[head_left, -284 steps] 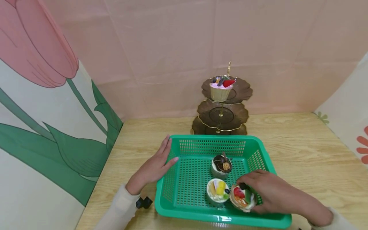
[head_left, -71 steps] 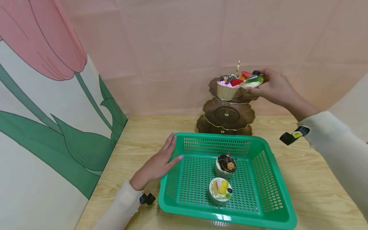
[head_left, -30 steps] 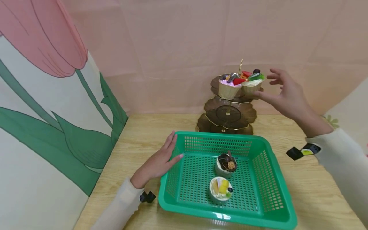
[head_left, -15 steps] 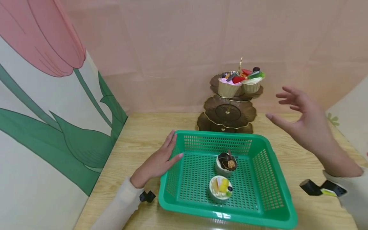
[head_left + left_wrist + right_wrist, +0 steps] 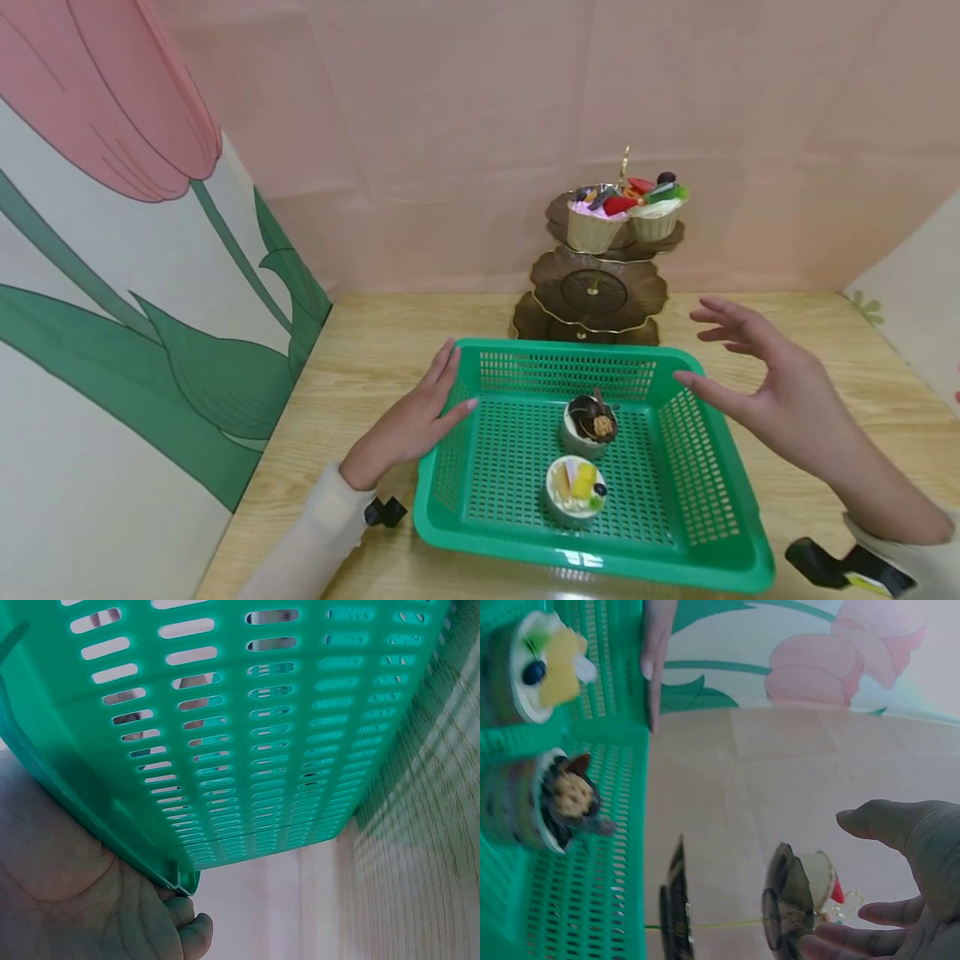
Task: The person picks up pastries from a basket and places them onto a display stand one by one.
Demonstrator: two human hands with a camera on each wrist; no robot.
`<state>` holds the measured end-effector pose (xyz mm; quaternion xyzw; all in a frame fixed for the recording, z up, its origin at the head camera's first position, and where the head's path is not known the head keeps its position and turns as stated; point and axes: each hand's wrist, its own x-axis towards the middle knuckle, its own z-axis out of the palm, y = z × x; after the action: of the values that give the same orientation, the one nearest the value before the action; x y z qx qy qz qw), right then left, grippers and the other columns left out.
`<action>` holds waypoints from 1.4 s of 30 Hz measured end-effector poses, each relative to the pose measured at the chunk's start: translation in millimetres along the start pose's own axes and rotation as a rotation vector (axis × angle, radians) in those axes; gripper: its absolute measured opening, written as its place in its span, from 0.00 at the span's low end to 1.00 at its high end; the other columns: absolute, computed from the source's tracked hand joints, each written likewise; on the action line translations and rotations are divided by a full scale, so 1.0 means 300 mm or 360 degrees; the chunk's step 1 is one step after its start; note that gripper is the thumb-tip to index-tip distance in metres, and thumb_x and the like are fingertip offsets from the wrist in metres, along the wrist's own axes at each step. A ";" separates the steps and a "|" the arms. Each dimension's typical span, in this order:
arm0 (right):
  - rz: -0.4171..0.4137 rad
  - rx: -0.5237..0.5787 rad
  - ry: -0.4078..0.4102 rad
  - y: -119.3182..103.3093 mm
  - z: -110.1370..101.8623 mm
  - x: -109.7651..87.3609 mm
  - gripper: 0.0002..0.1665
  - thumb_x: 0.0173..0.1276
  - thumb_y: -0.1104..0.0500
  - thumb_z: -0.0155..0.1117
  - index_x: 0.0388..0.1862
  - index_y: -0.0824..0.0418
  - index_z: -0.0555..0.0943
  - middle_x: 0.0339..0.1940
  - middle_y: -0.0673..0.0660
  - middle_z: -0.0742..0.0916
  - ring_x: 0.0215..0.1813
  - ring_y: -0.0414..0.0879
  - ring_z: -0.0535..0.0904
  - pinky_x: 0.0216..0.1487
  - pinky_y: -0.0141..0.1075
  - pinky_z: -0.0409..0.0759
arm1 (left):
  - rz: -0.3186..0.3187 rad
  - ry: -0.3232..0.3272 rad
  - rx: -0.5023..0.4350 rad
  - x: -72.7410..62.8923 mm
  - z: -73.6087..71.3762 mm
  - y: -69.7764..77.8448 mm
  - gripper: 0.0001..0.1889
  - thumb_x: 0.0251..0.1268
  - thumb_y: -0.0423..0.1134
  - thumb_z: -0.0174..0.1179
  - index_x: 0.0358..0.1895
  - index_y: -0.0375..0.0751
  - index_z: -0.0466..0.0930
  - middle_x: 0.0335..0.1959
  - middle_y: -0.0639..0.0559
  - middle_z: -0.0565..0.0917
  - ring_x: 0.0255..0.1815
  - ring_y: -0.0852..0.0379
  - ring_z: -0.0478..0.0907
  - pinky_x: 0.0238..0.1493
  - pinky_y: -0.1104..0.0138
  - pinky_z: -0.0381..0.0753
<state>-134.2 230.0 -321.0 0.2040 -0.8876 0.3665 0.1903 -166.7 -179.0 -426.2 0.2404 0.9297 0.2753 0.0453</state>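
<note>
The right hand (image 5: 787,408) hangs in the air near the right side of the green basket (image 5: 660,568), fingers spread and loosely bent, thumb apart, holding nothing. The left hand (image 5: 408,425) rests on the basket's left rim with fingers fairly straight, steadying it, I'd say.

Two cups are in the basket, right of its middle: the chocolate-topped cupcake (image 5: 590,427) and, nearer the person, the yellow-fruit cupcake (image 5: 576,493). The pink-cream cupcake (image 5: 592,229) and the white-cream cupcake (image 5: 656,221) sit side by side on the top plate of the tiered stand (image 5: 592,287), behind the basket on the table (image 5: 360,367).

To my eye this is the step between loads, with two cakes left to shift; the next move calls for lowering the right hand and taking one cup by its sides, clear of the topping.

Both basket cups stand upright, toppings up, their axes vertical; the basket's long axis runs left to right.
</note>
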 end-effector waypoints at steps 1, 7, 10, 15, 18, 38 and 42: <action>0.0005 0.0000 -0.0017 -0.001 0.009 -0.011 0.52 0.56 0.66 0.81 0.77 0.48 0.68 0.64 0.58 0.81 0.58 0.25 0.71 0.55 0.11 0.63 | 0.0000 0.0002 0.0001 0.000 -0.001 0.000 0.44 0.80 0.66 0.38 0.83 0.45 0.30 0.82 0.60 0.23 0.82 0.56 0.37 0.75 0.53 0.60; -0.0001 -0.0017 -0.0143 -0.005 0.069 -0.074 0.50 0.56 0.62 0.82 0.77 0.51 0.68 0.62 0.56 0.83 0.54 0.27 0.75 0.53 0.13 0.67 | 0.0013 0.0016 -0.0006 0.001 -0.003 -0.002 0.44 0.79 0.66 0.38 0.83 0.44 0.31 0.82 0.60 0.24 0.82 0.55 0.38 0.75 0.53 0.61; -0.0045 -0.0019 -0.0186 -0.010 0.098 -0.101 0.49 0.56 0.61 0.83 0.75 0.54 0.70 0.60 0.54 0.83 0.52 0.29 0.77 0.51 0.15 0.70 | 0.0012 0.0015 -0.0003 0.001 -0.001 -0.002 0.45 0.79 0.66 0.38 0.83 0.44 0.31 0.82 0.60 0.24 0.82 0.56 0.38 0.75 0.53 0.61; -0.0073 -0.0028 -0.0234 -0.021 0.152 -0.146 0.47 0.55 0.58 0.83 0.73 0.55 0.71 0.59 0.51 0.84 0.50 0.38 0.81 0.50 0.20 0.74 | 0.0005 0.0002 0.0004 0.001 -0.002 0.000 0.45 0.79 0.66 0.38 0.83 0.44 0.31 0.82 0.60 0.23 0.82 0.56 0.37 0.75 0.53 0.60; -0.0077 -0.0022 -0.0267 -0.025 0.188 -0.173 0.48 0.55 0.57 0.84 0.73 0.55 0.72 0.59 0.51 0.84 0.50 0.42 0.82 0.50 0.25 0.77 | 0.0004 -0.0001 0.0002 0.000 -0.003 0.001 0.44 0.79 0.66 0.38 0.83 0.44 0.31 0.82 0.60 0.23 0.82 0.56 0.38 0.75 0.53 0.60; 0.0148 -0.0275 -0.0602 -0.035 0.298 -0.245 0.44 0.56 0.36 0.78 0.65 0.57 0.78 0.55 0.51 0.87 0.48 0.49 0.86 0.43 0.47 0.85 | -0.0014 0.0005 -0.0020 -0.006 -0.004 0.007 0.44 0.79 0.67 0.38 0.83 0.45 0.31 0.82 0.61 0.24 0.83 0.54 0.39 0.74 0.52 0.62; 0.0041 -0.0302 -0.0618 -0.027 0.310 -0.258 0.43 0.55 0.37 0.80 0.65 0.56 0.79 0.57 0.53 0.87 0.53 0.51 0.85 0.48 0.48 0.85 | -0.0009 0.0009 -0.0014 -0.005 -0.005 0.005 0.44 0.80 0.66 0.38 0.83 0.45 0.31 0.82 0.60 0.24 0.83 0.54 0.39 0.74 0.52 0.61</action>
<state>-82.2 174.2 -415.2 0.2406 -0.9406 0.2375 0.0293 -164.9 -179.3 -424.2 0.2367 0.9293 0.2800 0.0445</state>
